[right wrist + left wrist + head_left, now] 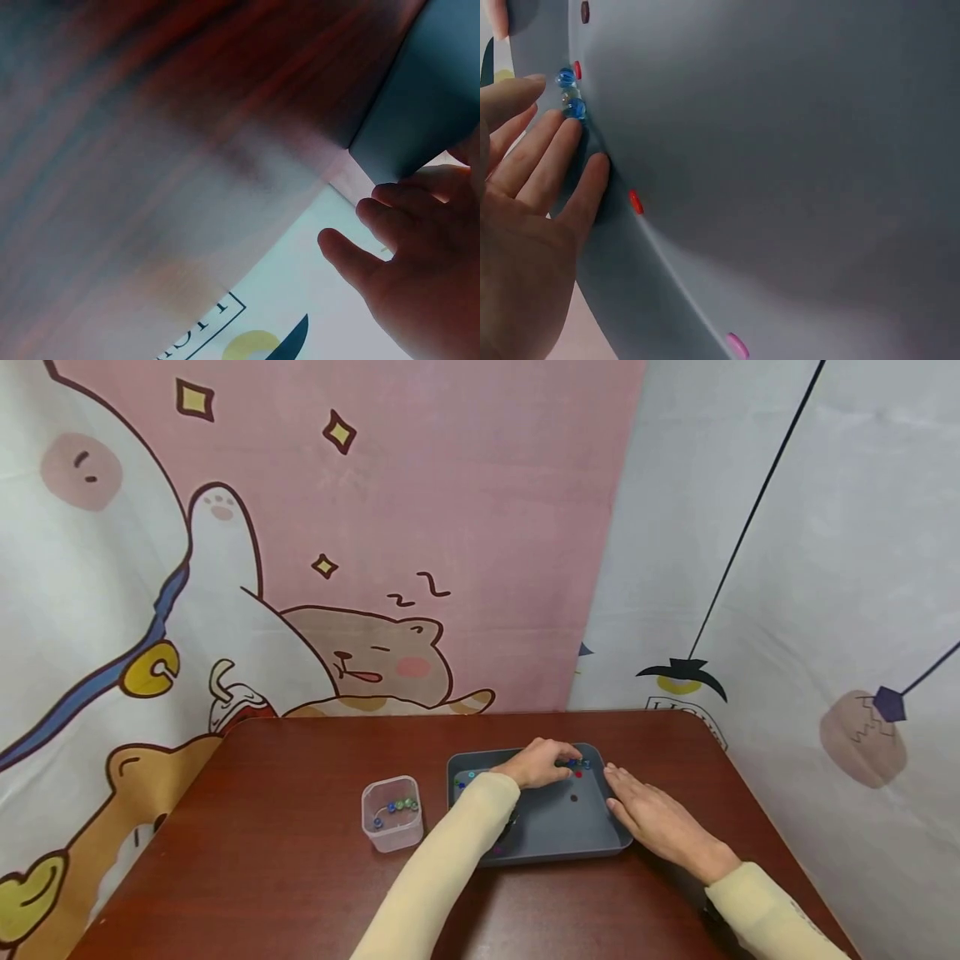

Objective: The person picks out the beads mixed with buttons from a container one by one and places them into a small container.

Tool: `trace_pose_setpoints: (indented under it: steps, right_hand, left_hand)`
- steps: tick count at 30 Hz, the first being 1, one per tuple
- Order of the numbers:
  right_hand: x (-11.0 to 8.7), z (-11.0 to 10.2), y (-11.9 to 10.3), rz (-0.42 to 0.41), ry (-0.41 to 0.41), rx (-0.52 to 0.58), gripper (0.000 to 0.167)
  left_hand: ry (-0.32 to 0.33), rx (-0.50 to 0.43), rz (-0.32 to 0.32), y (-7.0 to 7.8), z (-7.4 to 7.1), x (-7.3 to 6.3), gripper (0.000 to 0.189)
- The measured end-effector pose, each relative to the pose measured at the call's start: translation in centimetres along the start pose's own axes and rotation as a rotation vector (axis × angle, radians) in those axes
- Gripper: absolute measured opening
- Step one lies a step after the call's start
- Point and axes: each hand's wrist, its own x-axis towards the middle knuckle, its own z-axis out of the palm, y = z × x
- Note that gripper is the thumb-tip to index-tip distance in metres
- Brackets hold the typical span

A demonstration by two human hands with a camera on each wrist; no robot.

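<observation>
A grey tray [562,827] lies on the table, and my left hand [536,764] reaches in at its far side. In the left wrist view, blue glass marbles [574,109] lie along the tray's wall, right at that hand's fingertips [571,127]. Those fingers are extended; whether they touch the marbles is hard to tell. Small red pieces [635,201], a dark brown one [585,12] and a pink one [737,345] lie near the wall. My right hand [663,822] has its fingers straight against the tray's right edge, holding nothing.
Left of the tray stands a clear plastic box [392,839] with several blue and green marbles [400,806] in it. More small coloured pieces [462,784] lie in the tray's left part, partly behind my left arm. A printed curtain [487,527] hangs behind the brown table [285,860].
</observation>
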Motion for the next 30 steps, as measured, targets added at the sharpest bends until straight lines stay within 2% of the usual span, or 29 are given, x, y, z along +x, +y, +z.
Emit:
trace_pose_setpoints:
  steps: [8, 15, 20, 30]
  right_hand:
    - [0.1, 0.1, 0.0, 0.004, -0.012, 0.012, 0.055]
    - [0.1, 0.1, 0.0, 0.001, -0.011, 0.011, 0.055]
    - [0.1, 0.1, 0.0, -0.008, -0.008, 0.017, 0.055]
    - [0.2, 0.5, 0.4, -0.017, -0.02, 0.008, 0.057]
  left_hand:
    - [0.016, 0.073, 0.005, -0.5, 0.3, 0.3, 0.039]
    - [0.041, 0.076, 0.004, -0.9, 0.5, 0.0, 0.036]
    - [0.039, 0.101, 0.03, -1.0, 0.7, 0.0, 0.033]
    - [0.028, 0.254, 0.06, -1.0, 1.1, 0.1, 0.033]
